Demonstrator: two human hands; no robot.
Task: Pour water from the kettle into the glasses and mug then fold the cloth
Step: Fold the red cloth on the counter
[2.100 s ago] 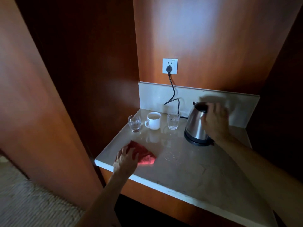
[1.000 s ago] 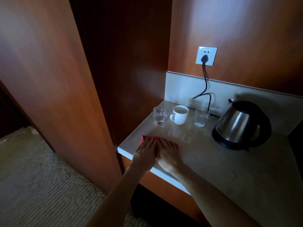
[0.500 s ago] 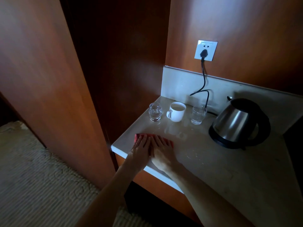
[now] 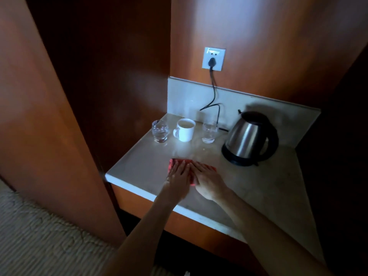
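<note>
Both hands lay flat, side by side, on the red cloth (image 4: 180, 162). The left hand (image 4: 177, 176) and right hand (image 4: 207, 181) pressed it with straight fingers, holding nothing. The cloth sat near the bench's (image 4: 258, 186) front left edge, mostly under the palms.

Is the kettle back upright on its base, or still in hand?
Upright on its base: the kettle stands alone while the left hand and right hand press flat on the red cloth.
</note>
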